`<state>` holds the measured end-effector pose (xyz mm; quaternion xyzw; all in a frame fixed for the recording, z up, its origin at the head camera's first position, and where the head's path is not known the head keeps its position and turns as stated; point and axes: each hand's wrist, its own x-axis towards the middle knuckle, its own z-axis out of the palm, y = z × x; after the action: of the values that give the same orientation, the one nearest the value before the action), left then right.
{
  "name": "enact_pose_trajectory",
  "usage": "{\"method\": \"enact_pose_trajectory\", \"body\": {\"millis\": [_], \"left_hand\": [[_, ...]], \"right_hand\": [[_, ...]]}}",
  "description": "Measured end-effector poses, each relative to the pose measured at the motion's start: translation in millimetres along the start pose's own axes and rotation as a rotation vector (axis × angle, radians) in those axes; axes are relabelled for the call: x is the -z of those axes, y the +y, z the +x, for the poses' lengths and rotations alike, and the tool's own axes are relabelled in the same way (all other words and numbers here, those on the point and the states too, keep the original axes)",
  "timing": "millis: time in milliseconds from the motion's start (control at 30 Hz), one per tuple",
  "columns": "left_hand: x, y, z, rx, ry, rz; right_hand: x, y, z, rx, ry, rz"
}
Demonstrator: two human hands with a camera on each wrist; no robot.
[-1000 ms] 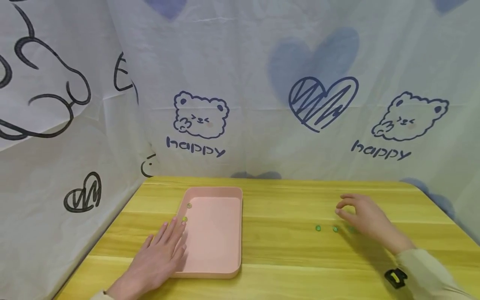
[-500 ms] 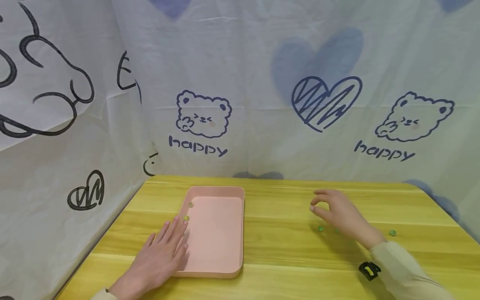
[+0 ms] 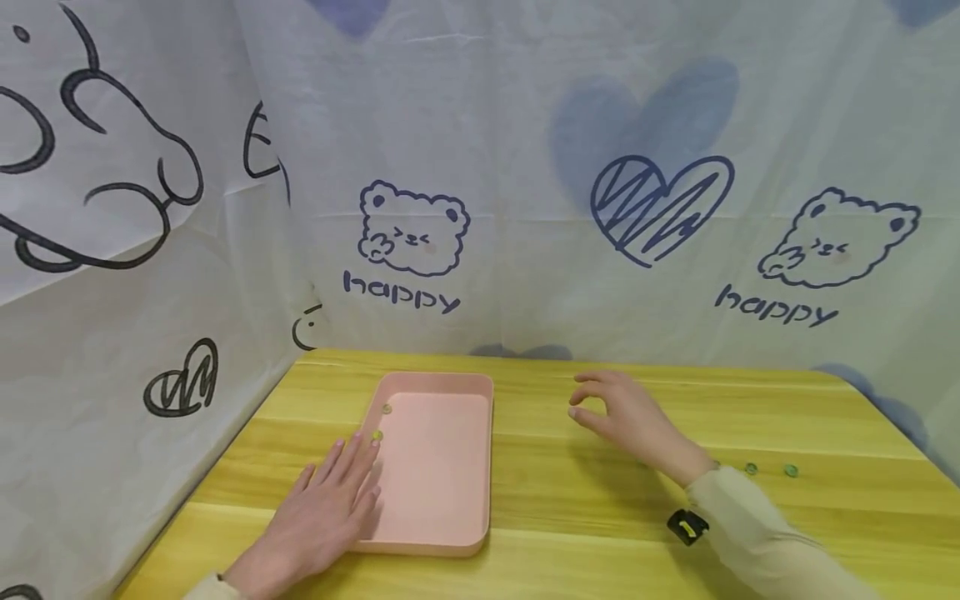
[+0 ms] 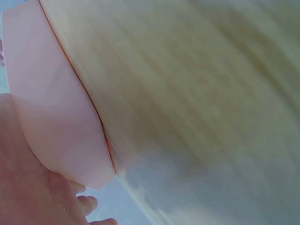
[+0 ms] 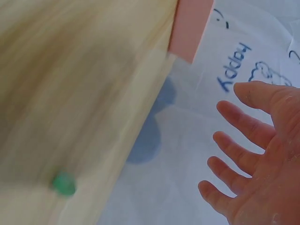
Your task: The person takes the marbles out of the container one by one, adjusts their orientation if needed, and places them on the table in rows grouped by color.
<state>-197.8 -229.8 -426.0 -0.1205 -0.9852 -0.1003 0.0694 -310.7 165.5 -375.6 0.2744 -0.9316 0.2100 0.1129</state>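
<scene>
A shallow pink tray (image 3: 431, 467) lies on the table's left half, with two small yellow-green glass beads (image 3: 377, 436) visible along its left side. My left hand (image 3: 315, 512) rests on the tray's left rim, fingers straight, partly hiding it. My right hand (image 3: 633, 421) hovers over the table to the right of the tray, fingers loosely bent, thumb and forefinger apart. Nothing shows between its fingers in the right wrist view. Several small green glass beads (image 3: 751, 469) lie in a row below and right of that hand, some partly hidden by the arm; one bead (image 5: 64, 183) shows in the right wrist view.
The table (image 3: 570, 558) has a yellow wood-grain top. White printed cloth (image 3: 525, 167) hangs behind it and on the left. A small black device (image 3: 687, 527) with a yellow mark sits at the right wrist.
My right hand has moved left, from above the green beads toward the tray, uncovering beads at the right. The left hand stays on the tray's rim. The head view has shifted slightly.
</scene>
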Motion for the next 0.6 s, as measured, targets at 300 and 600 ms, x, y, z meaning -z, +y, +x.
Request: {"method": "enact_pose_trajectory", "body": {"millis": [300,600], "left_hand": [[-3.0,0.6,-0.2,0.001,0.008,-0.009],[-6.1,-0.1,0.2,-0.003,0.01,0.006]], "right_hand": [[-17.0,-30.3,24.2,0.057,-0.025,0.02],[-29.0,-53.9,43.7,0.075,-0.048,0.023]]}}
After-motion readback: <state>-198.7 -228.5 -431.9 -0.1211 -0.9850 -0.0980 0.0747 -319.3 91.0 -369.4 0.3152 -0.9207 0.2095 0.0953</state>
